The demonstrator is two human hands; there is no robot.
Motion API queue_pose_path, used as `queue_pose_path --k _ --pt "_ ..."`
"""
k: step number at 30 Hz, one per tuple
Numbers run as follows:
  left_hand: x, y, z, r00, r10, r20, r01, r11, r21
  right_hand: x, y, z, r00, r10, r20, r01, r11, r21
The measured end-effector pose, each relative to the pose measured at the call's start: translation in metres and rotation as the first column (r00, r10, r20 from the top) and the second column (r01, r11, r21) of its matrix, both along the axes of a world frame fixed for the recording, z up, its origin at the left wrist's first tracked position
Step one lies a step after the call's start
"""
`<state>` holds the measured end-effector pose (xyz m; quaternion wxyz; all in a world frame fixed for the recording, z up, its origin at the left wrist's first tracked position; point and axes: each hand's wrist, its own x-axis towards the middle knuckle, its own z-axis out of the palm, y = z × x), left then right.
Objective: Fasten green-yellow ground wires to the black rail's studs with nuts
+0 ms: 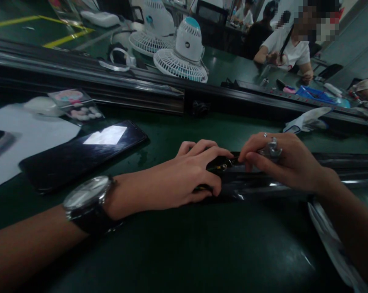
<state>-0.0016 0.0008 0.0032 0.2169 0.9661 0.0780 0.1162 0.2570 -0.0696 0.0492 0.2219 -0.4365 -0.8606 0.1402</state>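
Note:
A long, glossy black bar (263, 179) lies across the green table and runs off to the right. My left hand (190, 175), with a watch on its wrist, is closed over the bar's left end, thumb on the near side and fingers on the far side. Between my hands, small metallic and yellowish parts (225, 166) show at that end. My right hand (278, 162) wears a silver ring and pinches just right of these parts. Whatever its fingertips hold is hidden.
Left of my hands lie a flat black glossy device (86, 158), white paper (34, 138) and a clear packet (77, 106). Beyond them run long dark rails (110, 85), with white fans (184, 53) behind. A white glove (307, 120) is at right; a person (289, 53) sits across.

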Motion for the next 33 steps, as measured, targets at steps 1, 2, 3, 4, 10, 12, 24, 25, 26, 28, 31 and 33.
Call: queue_pose_path --k 1,2,3,4,10,12,24,25,26,28,31,33 --pt "0.0 0.0 0.0 1.0 0.005 0.006 -0.005 1.0 0.002 0.001 0.0 0.0 0.999 -0.043 -0.021 0.043 0.999 0.002" --pt "0.0 0.0 -0.001 1.0 0.011 0.017 -0.011 1.0 0.007 0.0 0.0 -0.001 0.996 -0.084 -0.037 0.084 0.996 0.011" --pt "0.0 0.0 -0.001 0.999 0.019 0.026 -0.019 1.0 0.015 -0.001 0.0 -0.003 0.992 -0.119 -0.05 0.12 0.992 0.024" --pt "0.0 0.0 -0.002 0.999 0.027 0.031 -0.028 0.999 0.027 -0.003 0.0 -0.005 0.988 -0.146 -0.057 0.148 0.988 0.036" --pt "0.001 -0.003 -0.004 0.998 0.043 0.04 -0.047 0.993 0.107 -0.016 -0.004 -0.008 0.972 -0.219 -0.09 0.223 0.974 0.043" --pt "0.001 -0.004 -0.004 0.998 0.043 0.041 -0.047 0.993 0.112 -0.019 -0.005 -0.007 0.963 -0.249 -0.108 0.254 0.967 0.035" --pt "0.001 -0.005 -0.001 0.999 0.032 0.014 -0.032 0.999 0.021 -0.026 -0.009 -0.011 0.949 -0.306 -0.076 0.307 0.952 0.007" --pt "0.0 -0.004 0.0 1.0 0.03 0.006 -0.03 0.999 0.018 -0.026 -0.009 -0.011 0.948 -0.308 -0.079 0.31 0.951 0.01" --pt "0.0 -0.003 0.001 1.0 0.027 0.002 -0.027 0.999 0.017 -0.027 -0.009 -0.01 0.947 -0.312 -0.082 0.314 0.949 0.013" --pt "-0.001 -0.001 0.001 1.0 0.02 0.002 -0.02 1.0 0.018 -0.028 -0.009 -0.01 0.943 -0.321 -0.09 0.323 0.946 0.014" --pt "-0.001 0.001 0.001 0.999 0.031 0.028 -0.032 0.998 0.047 -0.029 -0.008 -0.011 0.94 -0.325 -0.102 0.327 0.945 0.009" --pt "-0.001 0.001 0.002 0.998 0.038 0.056 -0.044 0.995 0.095 -0.03 -0.008 -0.012 0.94 -0.327 -0.103 0.329 0.944 0.01"
